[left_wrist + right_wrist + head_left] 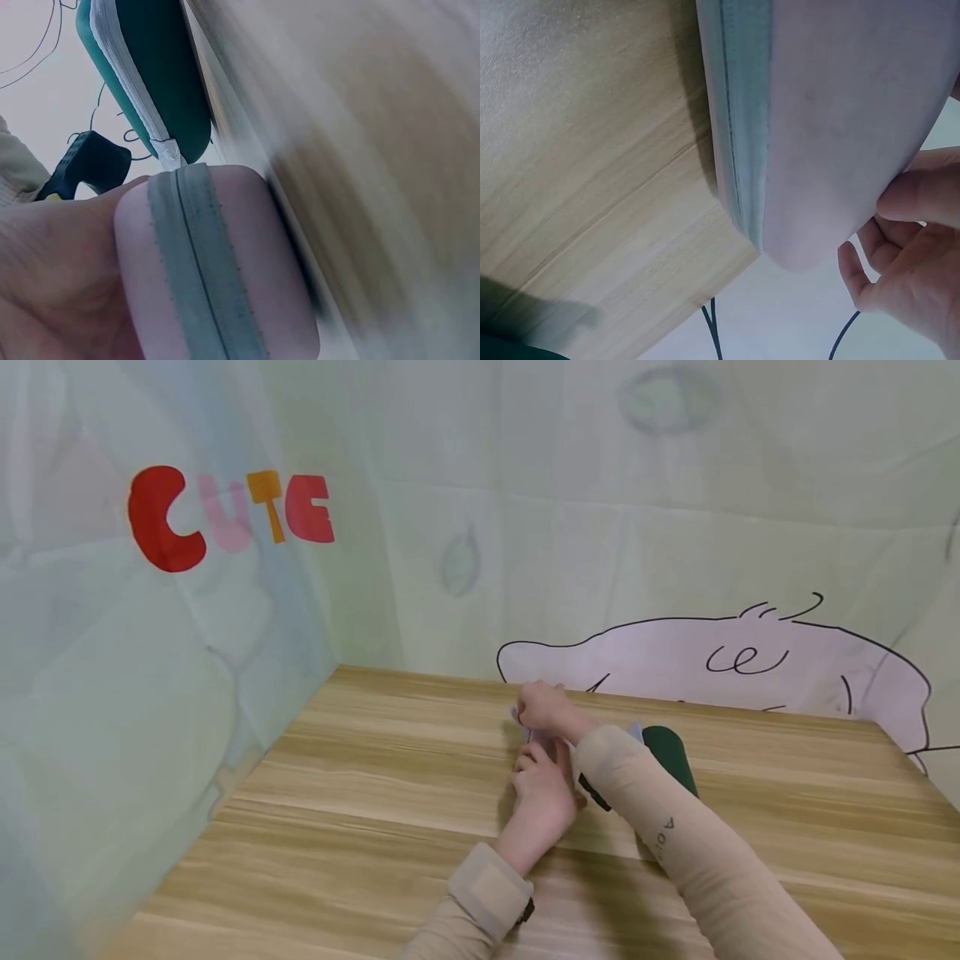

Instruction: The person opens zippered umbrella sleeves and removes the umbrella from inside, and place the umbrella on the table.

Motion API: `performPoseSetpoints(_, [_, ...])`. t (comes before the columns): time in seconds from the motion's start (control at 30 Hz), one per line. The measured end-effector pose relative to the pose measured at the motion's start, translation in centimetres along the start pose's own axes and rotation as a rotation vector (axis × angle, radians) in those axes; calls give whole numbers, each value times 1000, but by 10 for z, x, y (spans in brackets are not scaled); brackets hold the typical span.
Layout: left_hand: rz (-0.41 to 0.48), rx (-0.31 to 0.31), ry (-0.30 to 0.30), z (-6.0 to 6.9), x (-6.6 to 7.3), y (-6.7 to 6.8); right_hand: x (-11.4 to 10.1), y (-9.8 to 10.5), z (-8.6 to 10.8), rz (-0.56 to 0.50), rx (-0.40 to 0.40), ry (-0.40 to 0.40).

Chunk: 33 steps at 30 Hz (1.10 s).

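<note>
A pink zipped case [262,225] with a grey-green zipper band stands on its edge on the table, large in both wrist views. Both hands largely cover it in the head view. My left hand [543,793] holds its near part, fingers bent against it. Just beyond, my right hand [546,706] has its fingers curled at the far part; its exact hold on the zipper or cloth is hidden. In the right wrist view, bent fingers lie by the rounded edge of the case [840,135].
A dark green case [669,753] with a pale zipper [131,67] lies right of the hands, partly behind my right sleeve. The wooden table [375,760] meets hanging printed cloth at its back and left, with coloured letters on the left cloth.
</note>
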State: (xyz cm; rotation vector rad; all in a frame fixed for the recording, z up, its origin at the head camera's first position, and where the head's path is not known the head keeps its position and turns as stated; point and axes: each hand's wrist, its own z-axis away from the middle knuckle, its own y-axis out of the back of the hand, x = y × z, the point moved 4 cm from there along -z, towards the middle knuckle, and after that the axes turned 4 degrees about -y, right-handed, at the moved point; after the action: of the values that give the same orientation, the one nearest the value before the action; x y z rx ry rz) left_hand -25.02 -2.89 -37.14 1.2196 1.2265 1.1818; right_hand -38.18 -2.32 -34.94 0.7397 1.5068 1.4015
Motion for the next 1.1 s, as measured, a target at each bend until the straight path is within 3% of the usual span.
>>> performPoseSetpoints(0.23, [-12, -37, 6, 0, 3, -2, 8, 0, 1, -63, 29, -58])
performPoseSetpoints(0.4, [-20, -35, 5, 0, 4, 1, 14, 2, -1, -136, 29, -76])
performPoseSetpoints(0.7, [-21, -44, -2, -2, 4, 1, 33, 4, -3, -178, 75, -156])
performPoseSetpoints(1.1, [-25, -10, -13, -1, 0, 1, 41, 4, -4, -180, 9, -141])
